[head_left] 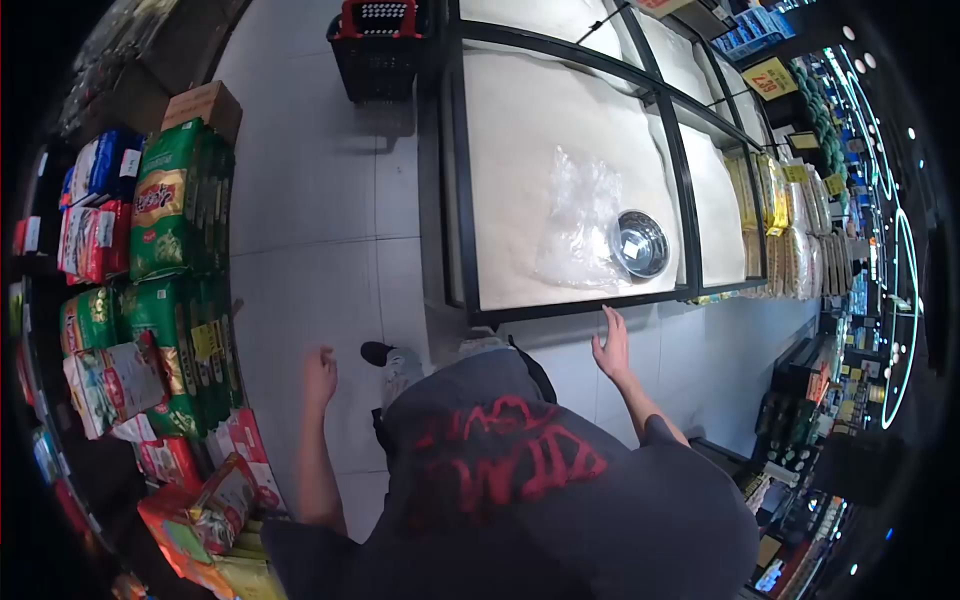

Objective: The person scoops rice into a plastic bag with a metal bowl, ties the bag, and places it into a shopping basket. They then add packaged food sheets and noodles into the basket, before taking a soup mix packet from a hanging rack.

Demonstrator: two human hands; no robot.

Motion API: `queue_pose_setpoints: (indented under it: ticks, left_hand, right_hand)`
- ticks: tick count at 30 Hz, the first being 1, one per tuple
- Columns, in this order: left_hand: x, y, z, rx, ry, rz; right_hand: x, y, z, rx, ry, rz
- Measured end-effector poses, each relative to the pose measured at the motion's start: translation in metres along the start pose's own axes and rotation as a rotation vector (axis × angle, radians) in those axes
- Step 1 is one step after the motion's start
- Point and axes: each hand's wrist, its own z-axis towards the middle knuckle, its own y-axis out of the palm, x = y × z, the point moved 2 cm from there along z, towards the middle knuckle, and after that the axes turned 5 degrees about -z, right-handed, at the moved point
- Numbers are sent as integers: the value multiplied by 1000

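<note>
Head view puts the bowl inside the bin, between twelve and one o'clock from our nearer, empty right hand, fingers apart; our left hand blurs, its spread we cannot tell.

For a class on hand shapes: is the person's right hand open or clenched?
Open: the right hand shows extended fingers, thumb apart, near the black frame.

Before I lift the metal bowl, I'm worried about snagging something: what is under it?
The metal bowl rests on pale fill in a black-framed bin, with clear plastic right beside it. The bowl hides whether plastic extends beneath.
</note>
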Motion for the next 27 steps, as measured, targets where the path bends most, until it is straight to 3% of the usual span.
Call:
queue_pose_setpoints:
  ticks: [3,5,6,8,9,10,11,12,13,14,17,20,23,25,27]
  left_hand:
    - [-126,-41,-79,-46,-299,389]
    - [-170,-41,-110,-125,-381,336]
    - [-184,-27,-124,-188,-424,289]
    - [-239,14,-141,-463,-303,105]
    - [-224,12,-137,-759,-586,2]
    - [-242,34,-128,-915,-656,172]
    - [-273,66,-115,-1199,-266,506]
    - [-267,70,-105,-860,-175,579]
    - [-229,47,-84,-589,-294,262]
    - [-203,29,-66,-424,-267,79]
    - [-148,-34,13,-351,-261,-2]
    - [-127,-105,94,-252,-185,7]
    - [-166,-169,162,-57,-236,-83]
    - [-174,-220,181,185,-408,-133]
    - [-180,-258,194,295,-672,-411]
  right_hand:
    - [-65,30,-40,-42,-8,68]
    - [-108,54,-41,-548,19,321]
    - [-109,68,-39,-555,-1,321]
    - [-103,117,-34,-818,-699,45]
    - [-129,114,-18,-815,-723,54]
    - [-165,97,4,-933,-621,-152]
    - [-203,77,26,-1042,-516,-359]
    - [-232,67,50,-1014,-491,-303]
    - [-259,61,72,-989,-464,-239]
    - [-288,58,97,-949,-476,-134]
    - [-383,48,164,-814,-426,118]
    - [-436,97,231,-651,-451,137]
    - [-466,158,304,-780,-504,151]
    - [-440,220,355,-826,-439,121]
    - [-408,253,403,-893,-322,-177]
